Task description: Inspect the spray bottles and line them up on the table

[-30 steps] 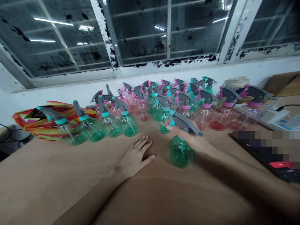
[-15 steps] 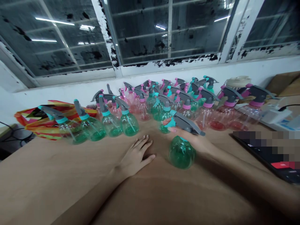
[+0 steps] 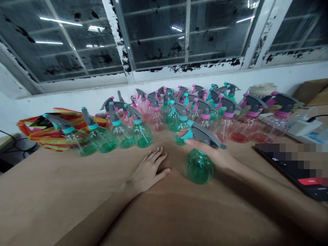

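While the neck region of the green spray bottle [image 3: 199, 167] is grasped from the side by the right hand [image 3: 211, 152], the left hand [image 3: 147, 172] is laid palm down on the tabletop [image 3: 64, 184], fingers spread and nothing held. The bottle is positioned in front of the right-hand part of the grouped bottles, beyond and to the right of the left hand's fingertips; whether its base is supported by the tabletop cannot be confirmed. A light load is to be expected, with weight biased toward the head if the body is nearly empty; fill level cannot be established. The thin, clear-looking wall is judged mildly flexible and slippery, especially when wet. A hold is best taken at the narrow neck below the grey trigger head [image 3: 206, 135], with pressure kept off the turquoise trigger. The body is rounded, smooth and glossy; the head is angular and appears to be moulded in rigid, opaque plastic. Similar green bottles [image 3: 142, 134] are stood to the left, near a striped bag [image 3: 48, 138] with a creased, glossy surface.
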Action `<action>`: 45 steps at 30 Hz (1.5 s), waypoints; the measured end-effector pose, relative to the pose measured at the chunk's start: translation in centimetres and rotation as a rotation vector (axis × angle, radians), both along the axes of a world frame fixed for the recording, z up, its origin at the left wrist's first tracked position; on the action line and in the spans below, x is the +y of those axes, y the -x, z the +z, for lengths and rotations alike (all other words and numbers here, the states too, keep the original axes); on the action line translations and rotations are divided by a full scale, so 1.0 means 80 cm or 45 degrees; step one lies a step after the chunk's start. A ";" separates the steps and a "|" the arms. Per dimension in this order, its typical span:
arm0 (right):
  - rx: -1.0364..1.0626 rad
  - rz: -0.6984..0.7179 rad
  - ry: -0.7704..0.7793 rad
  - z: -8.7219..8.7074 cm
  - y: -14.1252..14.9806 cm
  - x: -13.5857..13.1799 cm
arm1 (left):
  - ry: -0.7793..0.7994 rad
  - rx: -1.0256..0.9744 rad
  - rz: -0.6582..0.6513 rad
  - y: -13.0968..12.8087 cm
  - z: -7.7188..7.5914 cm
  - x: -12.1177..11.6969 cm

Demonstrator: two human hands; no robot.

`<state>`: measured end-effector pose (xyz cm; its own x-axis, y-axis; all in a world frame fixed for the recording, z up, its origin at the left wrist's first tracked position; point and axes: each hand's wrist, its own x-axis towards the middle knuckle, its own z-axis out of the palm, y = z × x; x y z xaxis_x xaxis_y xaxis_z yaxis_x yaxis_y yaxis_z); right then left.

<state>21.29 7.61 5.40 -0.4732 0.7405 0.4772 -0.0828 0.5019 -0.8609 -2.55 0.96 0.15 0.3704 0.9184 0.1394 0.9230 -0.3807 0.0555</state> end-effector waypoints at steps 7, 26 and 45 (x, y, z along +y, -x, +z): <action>-0.029 -0.034 0.061 0.002 -0.001 -0.004 | -0.014 -0.015 -0.006 0.000 -0.001 -0.001; 0.002 -0.018 0.043 0.001 0.000 0.000 | -0.014 -0.024 -0.001 0.001 -0.001 -0.001; -0.031 -0.092 -0.023 0.002 0.001 -0.001 | 0.005 -0.033 -0.002 -0.001 0.002 -0.001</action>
